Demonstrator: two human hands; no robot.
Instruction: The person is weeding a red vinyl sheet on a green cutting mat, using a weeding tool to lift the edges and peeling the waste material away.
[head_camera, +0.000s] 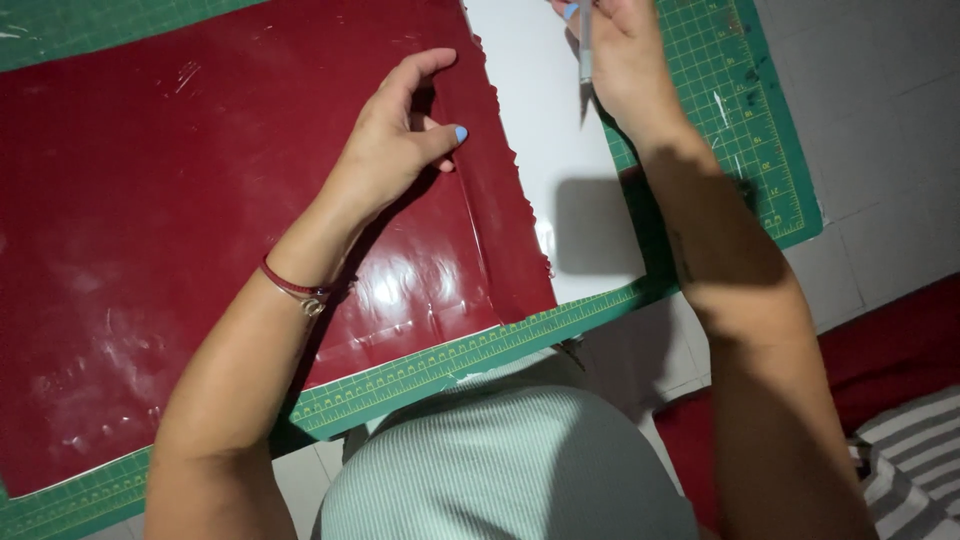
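Left hand lies flat, fingers spread, on the glossy red sheet. Right hand pinches a grey knife over white backing on the green cutting mat.

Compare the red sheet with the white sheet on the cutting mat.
The red sheet is glossy and wrinkled, with glare patches; the white sheet looks plain and smooth. The red sheet covers most of the green cutting mat; the white sheet shows only as a narrow strip. The left hand presses the red sheet; the right hand holds a craft knife over the white one. Both lie flat on the mat.
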